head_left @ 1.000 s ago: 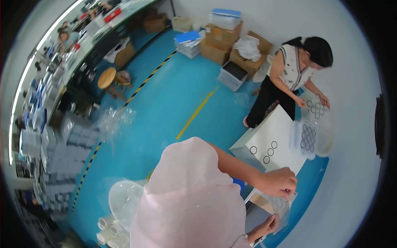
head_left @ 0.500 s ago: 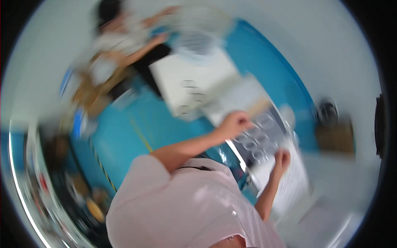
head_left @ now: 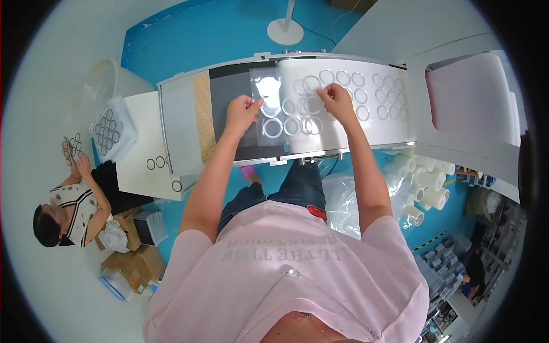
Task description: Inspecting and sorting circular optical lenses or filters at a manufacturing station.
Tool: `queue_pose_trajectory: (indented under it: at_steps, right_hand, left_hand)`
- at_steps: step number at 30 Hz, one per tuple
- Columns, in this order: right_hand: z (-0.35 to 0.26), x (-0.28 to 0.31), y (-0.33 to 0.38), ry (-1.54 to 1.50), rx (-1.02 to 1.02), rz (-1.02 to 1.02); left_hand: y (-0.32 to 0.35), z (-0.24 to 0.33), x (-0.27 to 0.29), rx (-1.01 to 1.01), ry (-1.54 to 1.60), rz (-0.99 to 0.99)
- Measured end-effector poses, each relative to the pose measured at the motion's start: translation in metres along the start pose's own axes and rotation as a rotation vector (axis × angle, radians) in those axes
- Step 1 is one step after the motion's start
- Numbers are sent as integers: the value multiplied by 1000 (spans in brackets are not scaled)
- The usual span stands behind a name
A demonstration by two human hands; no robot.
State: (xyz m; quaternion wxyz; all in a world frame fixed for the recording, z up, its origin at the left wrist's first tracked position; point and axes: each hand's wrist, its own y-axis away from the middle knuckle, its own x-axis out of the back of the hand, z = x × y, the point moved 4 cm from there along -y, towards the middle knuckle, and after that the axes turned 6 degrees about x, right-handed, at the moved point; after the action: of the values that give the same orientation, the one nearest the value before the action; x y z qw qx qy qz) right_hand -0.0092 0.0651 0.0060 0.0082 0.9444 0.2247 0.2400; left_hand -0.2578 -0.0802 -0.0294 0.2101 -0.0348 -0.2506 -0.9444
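Observation:
A clear plastic sheet (head_left: 266, 132) bearing several pale rings is stretched between my hands, over the seam of a dark panel and a white belt (head_left: 343, 134). My left hand (head_left: 243, 112) pinches its left edge. My right hand (head_left: 337, 103) is closed in a pinch at the sheet's right side, beside a blurred ring (head_left: 311, 84); the sheet's edge there is hard to make out. Farther right on the belt, more pale rings (head_left: 380, 96) lie in rows.
A tan strip (head_left: 203, 117) crosses the machine bed at left. A white machine housing (head_left: 472, 100) stands at right, with wrapped rolls (head_left: 429, 188) below. At left a co-worker (head_left: 77, 208) handles dark rings beside a white table (head_left: 140, 114). A white stand base (head_left: 285, 32) is beyond.
My view has swung round, so the machine bed now runs crosswise before me and the co-worker appears at far left. The earlier frame is blurred. My hands now stand level on either side of the sheet.

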Motion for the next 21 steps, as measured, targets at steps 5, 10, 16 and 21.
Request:
queue_pose_trajectory:
  at_steps: [5, 10, 16, 21]
  right_hand:
    - [15, -18, -37, 193, 52, -102]
    - [18, -21, -45, 252, 68, -127]
    - [18, -29, -50, 265, 34, -150]
    - [15, -30, -48, 411, 150, -69]
  left_hand:
    - [-21, -4, 10, 101, -109, 47]
    - [-19, -8, 13, 102, -180, 79]
    - [-21, -10, 19, 22, -307, 184]
    - [-10, 15, 3, -43, -578, 228]
